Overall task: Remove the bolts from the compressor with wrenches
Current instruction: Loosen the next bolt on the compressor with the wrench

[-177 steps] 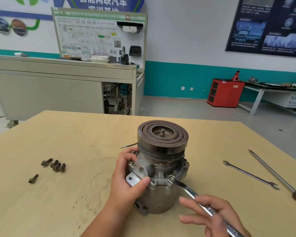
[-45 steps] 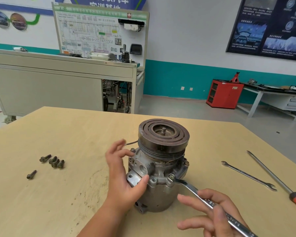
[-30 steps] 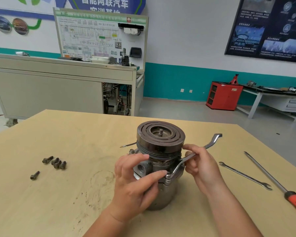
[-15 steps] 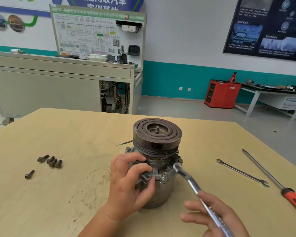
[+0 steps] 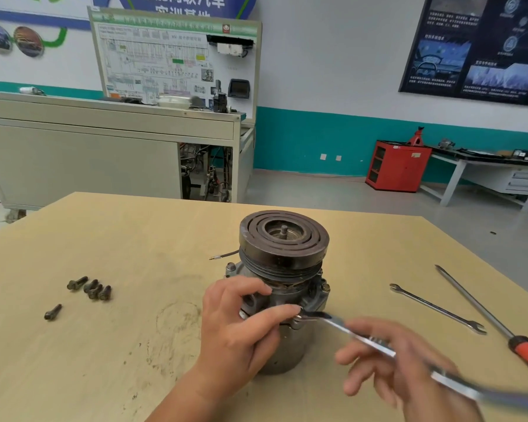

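Compressor (image 5: 284, 248): stands upright near the middle of the table (image 5: 134, 239), grooved pulley on top, thin wire (image 5: 223, 255) trailing out to its left.
Left hand (image 5: 238, 327): wraps the compressor's near left side, fingers curled over the flange, index fingertip reaching to the wrench head.
Wrench (image 5: 360, 338): head sits on the near flange, where a bolt would be, though the fingertip and head hide the bolt itself; the handle runs down to the right.
Right hand (image 5: 403, 376): blurred, fingers loosely curled round the wrench handle, well back from the head.
Flange bolt (image 5: 325, 287): seated on the compressor's right side.
Loose bolts (image 5: 90, 289): four in a cluster far left on the table, a fifth apart, nearer the person.
Spare wrench (image 5: 436, 309): lies flat to the right of the compressor.
Screwdriver (image 5: 485, 312): beside the spare wrench, farther right, red handle towards the person.
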`<state>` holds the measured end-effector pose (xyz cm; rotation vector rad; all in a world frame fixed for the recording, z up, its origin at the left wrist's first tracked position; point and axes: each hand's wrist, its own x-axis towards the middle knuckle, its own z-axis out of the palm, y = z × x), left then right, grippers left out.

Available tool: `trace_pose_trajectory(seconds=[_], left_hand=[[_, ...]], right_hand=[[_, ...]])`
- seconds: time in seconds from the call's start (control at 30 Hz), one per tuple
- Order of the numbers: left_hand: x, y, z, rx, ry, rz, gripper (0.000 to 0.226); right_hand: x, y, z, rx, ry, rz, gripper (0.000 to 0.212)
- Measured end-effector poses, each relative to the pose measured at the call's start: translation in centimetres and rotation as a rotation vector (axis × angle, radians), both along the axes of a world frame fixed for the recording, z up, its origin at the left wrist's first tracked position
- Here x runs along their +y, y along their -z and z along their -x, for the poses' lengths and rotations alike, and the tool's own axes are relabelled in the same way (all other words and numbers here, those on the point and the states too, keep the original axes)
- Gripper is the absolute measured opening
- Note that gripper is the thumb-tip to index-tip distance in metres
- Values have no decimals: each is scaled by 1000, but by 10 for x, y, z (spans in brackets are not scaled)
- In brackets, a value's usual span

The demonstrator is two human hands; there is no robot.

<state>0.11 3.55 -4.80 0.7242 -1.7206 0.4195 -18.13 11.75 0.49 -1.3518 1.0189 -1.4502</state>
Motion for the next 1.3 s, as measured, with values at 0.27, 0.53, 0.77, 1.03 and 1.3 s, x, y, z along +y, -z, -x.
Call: trace_pose_trajectory(seconds=[0.27, 0.53, 0.77, 1.03, 1.3], left_hand=[[1, -1, -1, -33, 55, 28, 26], [2, 3, 1, 139, 127, -68, 24], [3, -1, 1, 150, 117, -62, 21], [1, 1, 1, 103, 84, -55, 20], [0, 3, 0, 109, 127, -40, 15]], right_hand=[[-95, 3, 2, -470, -65, -292, 28], [-26, 14, 36, -739, -224, 9, 42], [21, 11, -7, -277, -125, -77, 61], [2, 9, -6, -220, 89, 33, 54], [-88, 19, 19, -237, 52, -88, 33]])
